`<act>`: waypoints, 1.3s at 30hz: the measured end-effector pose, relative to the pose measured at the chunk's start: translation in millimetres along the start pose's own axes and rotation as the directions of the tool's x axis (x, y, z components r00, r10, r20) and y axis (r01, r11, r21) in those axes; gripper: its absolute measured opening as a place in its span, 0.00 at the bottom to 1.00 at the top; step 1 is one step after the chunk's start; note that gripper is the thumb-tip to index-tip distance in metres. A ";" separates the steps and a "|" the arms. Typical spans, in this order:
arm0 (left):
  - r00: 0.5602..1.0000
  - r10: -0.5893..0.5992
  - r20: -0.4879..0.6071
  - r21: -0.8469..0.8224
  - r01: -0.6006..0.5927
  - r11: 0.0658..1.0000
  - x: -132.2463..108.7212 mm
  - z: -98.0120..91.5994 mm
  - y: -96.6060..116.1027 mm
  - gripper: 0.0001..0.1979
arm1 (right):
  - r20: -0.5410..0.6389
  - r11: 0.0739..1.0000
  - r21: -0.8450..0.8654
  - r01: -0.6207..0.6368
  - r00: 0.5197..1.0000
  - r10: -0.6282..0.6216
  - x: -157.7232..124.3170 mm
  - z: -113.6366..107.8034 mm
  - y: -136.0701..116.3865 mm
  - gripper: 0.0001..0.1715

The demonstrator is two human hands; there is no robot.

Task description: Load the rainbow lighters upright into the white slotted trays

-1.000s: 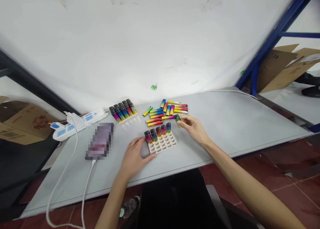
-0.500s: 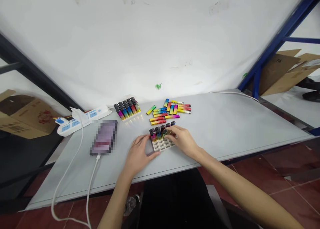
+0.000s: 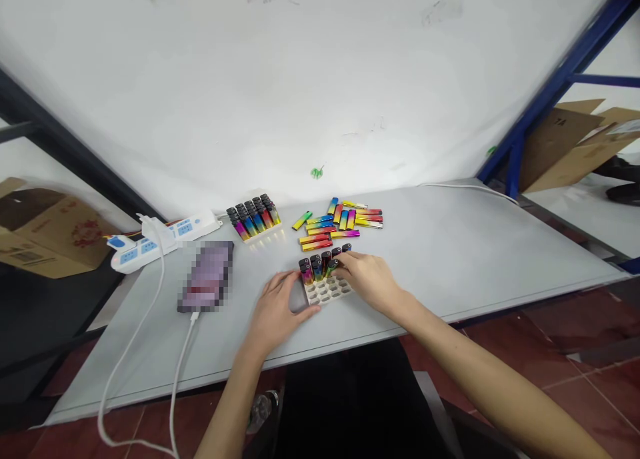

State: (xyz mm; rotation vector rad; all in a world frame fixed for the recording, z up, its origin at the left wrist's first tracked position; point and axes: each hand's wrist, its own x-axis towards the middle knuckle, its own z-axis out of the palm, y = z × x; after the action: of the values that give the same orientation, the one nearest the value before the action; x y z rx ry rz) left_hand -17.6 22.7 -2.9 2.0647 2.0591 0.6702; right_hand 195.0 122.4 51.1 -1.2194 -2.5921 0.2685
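Note:
A pale tray (image 3: 327, 292) with rows of slots sits before me, its back slots holding several shiny multicoloured lighters (image 3: 317, 267) with black tops. My left hand (image 3: 274, 315) braces the tray's left side, fingertips at the edge and thumb along the front corner. Over the tray's right part, my right hand (image 3: 370, 279) pinches a green-yellow lighter (image 3: 331, 269) near its black top; it leans slightly, and its lower end is at the slots. The hand covers the tray's right end. Behind the tray lie several loose metallic lighter-sized pieces (image 3: 320, 231) in mixed colours.
Another tray packed with black-topped lighters (image 3: 254, 219) stands back left. A blurred phone (image 3: 207, 275) on a white cable (image 3: 187, 345) and a power strip (image 3: 167, 239) lie left on the grey table (image 3: 460, 245). A white wall (image 3: 320, 99) rises behind; cardboard boxes (image 3: 55, 235) stand beyond the sides.
The green-yellow lighter in my right hand has tilted slightly to the right. The left hand and tray stay nearly still, and the view has shifted a little.

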 end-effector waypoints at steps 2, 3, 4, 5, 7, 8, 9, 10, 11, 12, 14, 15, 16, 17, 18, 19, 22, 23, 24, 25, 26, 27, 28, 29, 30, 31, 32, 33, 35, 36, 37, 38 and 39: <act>1.000 0.000 0.002 0.001 0.000 1.000 0.0 -0.1 -0.3 0.35 | 0.022 1.000 0.000 -0.015 1.000 0.015 0.9 4.5 0.1 0.10; 1.000 0.002 0.002 0.000 -0.002 1.000 0.0 -0.1 -0.4 0.35 | 0.035 1.000 0.015 -0.014 0.999 0.013 0.8 7.5 0.6 0.12; 1.000 0.003 0.001 -0.002 -0.003 1.000 0.0 0.0 -0.6 0.35 | 0.041 0.999 0.041 -0.007 0.999 0.005 0.1 10.7 1.6 0.14; 1.000 0.003 0.001 -0.003 -0.003 1.000 0.0 0.1 -0.8 0.35 | 0.032 0.997 0.072 0.001 0.999 -0.003 -0.9 13.8 2.9 0.16; 1.000 0.005 0.000 -0.006 -0.005 1.000 -0.1 0.5 -1.4 0.35 | -0.062 0.991 0.131 0.007 0.998 0.002 -2.6 17.9 7.8 0.22; 1.000 0.006 -0.001 -0.007 -0.006 1.000 -0.2 0.8 -1.6 0.35 | -0.141 0.988 0.157 0.002 0.990 0.020 -2.3 18.6 11.9 0.26; 1.000 0.008 -0.004 -0.009 -0.008 1.000 -0.2 1.0 -1.9 0.35 | -0.229 0.983 0.183 -0.009 0.972 0.052 -0.7 18.5 17.3 0.30; 1.000 0.009 -0.005 -0.011 -0.009 1.000 -0.2 1.1 -2.0 0.35 | -0.312 0.978 0.205 -0.026 0.946 0.090 2.5 17.7 24.4 0.32; 1.000 0.010 -0.005 -0.012 -0.010 1.000 -0.3 1.1 -2.0 0.35 | -0.377 0.974 0.224 -0.043 0.917 0.127 7.3 16.6 33.1 0.33; 1.000 0.008 -0.005 -0.012 -0.008 1.000 -0.3 1.0 -1.9 0.35 | -0.418 0.969 0.239 -0.062 0.894 0.160 13.4 15.7 43.1 0.32; 1.000 0.002 0.000 -0.009 -0.002 1.000 -0.3 0.6 -1.3 0.35 | -0.417 0.976 0.202 -0.087 0.894 0.166 27.8 15.5 65.7 0.25; 1.000 -0.001 0.003 -0.007 0.001 1.000 -0.2 0.3 -1.0 0.35 | -0.392 0.983 0.164 -0.077 0.910 0.136 34.7 16.7 76.9 0.20; 1.000 -0.003 0.006 -0.006 0.003 1.000 -0.2 0.0 -0.7 0.35 | -0.350 0.992 0.118 -0.052 0.933 0.091 40.6 18.7 87.3 0.16; 1.000 -0.005 0.008 -0.005 0.005 1.000 -0.1 -0.2 -0.4 0.35 | -0.301 0.996 0.078 -0.030 0.952 0.052 45.3 21.4 96.2 0.16; 1.000 -0.007 0.011 -0.005 0.007 1.000 0.0 -0.3 -0.3 0.35 | -0.262 0.998 0.053 -0.015 0.965 0.028 48.5 24.4 103.3 0.18; 1.000 -0.009 0.011 -0.004 0.009 1.000 0.0 -0.3 -0.2 0.35 | -0.233 0.999 0.040 -0.005 0.972 0.015 50.2 27.4 108.5 0.19; 1.000 -0.020 0.015 0.011 0.019 1.000 0.0 0.0 -0.6 0.36 | -0.229 0.994 0.107 -0.002 0.973 0.026 49.3 33.7 114.1 0.17; 1.000 -0.022 0.018 0.018 0.022 1.000 -0.1 0.1 -0.8 0.36 | -0.246 0.986 0.166 -0.002 0.968 0.043 48.1 34.2 113.7 0.16; 1.000 -0.023 0.020 0.023 0.023 0.999 -0.2 0.1 -0.9 0.36 | -0.271 0.970 0.244 -0.002 0.960 0.070 46.7 33.8 112.6 0.16; 1.000 -0.022 0.020 0.025 0.022 0.999 -0.3 0.1 -1.1 0.36 | -0.301 0.942 0.336 -0.004 0.947 0.112 45.5 32.6 111.2 0.16; 1.000 -0.021 0.019 0.025 0.021 0.999 -0.3 0.0 -1.1 0.36 | -0.326 0.900 0.437 -0.007 0.931 0.166 44.4 30.8 109.5 0.16; 1.000 -0.018 0.017 0.022 0.018 1.000 -0.4 -0.2 -1.2 0.36 | -0.339 0.842 0.540 -0.009 0.913 0.227 43.4 28.5 107.8 0.17; 1.000 -0.015 0.014 0.019 0.015 1.000 -0.4 -0.3 -1.2 0.36 | -0.335 0.766 0.642 -0.007 0.897 0.289 42.6 26.0 106.0 0.17; 1.000 -0.013 0.012 0.016 0.013 1.000 -0.4 -0.4 -1.2 0.35 | -0.309 0.672 0.740 -0.002 0.887 0.343 41.7 23.5 104.2 0.18; 1.000 -0.012 0.010 0.015 0.012 1.000 -0.3 -0.3 -1.3 0.35 | -0.261 0.564 0.826 0.000 0.886 0.383 41.0 21.3 102.2 0.19; 1.000 -0.011 0.009 0.015 0.011 1.000 -0.4 -0.2 -1.5 0.36 | -0.202 0.455 0.891 -0.005 0.891 0.407 40.3 19.4 100.1 0.20; 1.000 -0.010 0.009 0.017 0.010 1.000 -0.4 0.1 -1.8 0.36 | -0.149 0.360 0.933 -0.013 0.897 0.417 39.7 18.0 98.1 0.21; 1.000 -0.009 0.008 0.019 0.009 1.000 -0.5 0.5 -2.1 0.36 | -0.105 0.288 0.957 -0.023 0.901 0.421 39.1 17.1 96.1 0.23; 1.000 -0.009 0.008 0.024 0.009 1.000 -0.8 1.3 -2.7 0.36 | -0.046 0.206 0.978 -0.046 0.907 0.420 38.5 16.1 92.7 0.24; 1.000 -0.010 0.008 0.026 0.010 1.000 -1.0 1.5 -3.0 0.36 | -0.027 0.181 0.982 -0.054 0.906 0.422 38.3 15.9 91.6 0.24; 1.000 -0.011 0.009 0.029 0.010 1.000 -1.1 1.7 -3.1 0.35 | -0.004 0.153 0.986 -0.067 0.906 0.423 38.1 15.6 91.0 0.23; 1.000 -0.013 0.009 0.032 0.012 0.999 -1.2 1.6 -3.0 0.36 | 0.027 0.123 0.989 -0.087 0.905 0.425 38.0 15.1 90.7 0.23; 1.000 -0.015 0.011 0.035 0.014 0.999 -1.2 1.4 -2.9 0.36 | 0.060 0.094 0.989 -0.111 0.901 0.430 37.9 14.5 90.8 0.25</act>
State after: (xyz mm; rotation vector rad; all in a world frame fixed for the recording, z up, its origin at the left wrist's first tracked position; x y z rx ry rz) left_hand -19.6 21.9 -5.7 2.0654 2.0929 0.6232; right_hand 233.1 208.1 18.2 -0.9797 -1.2237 1.5202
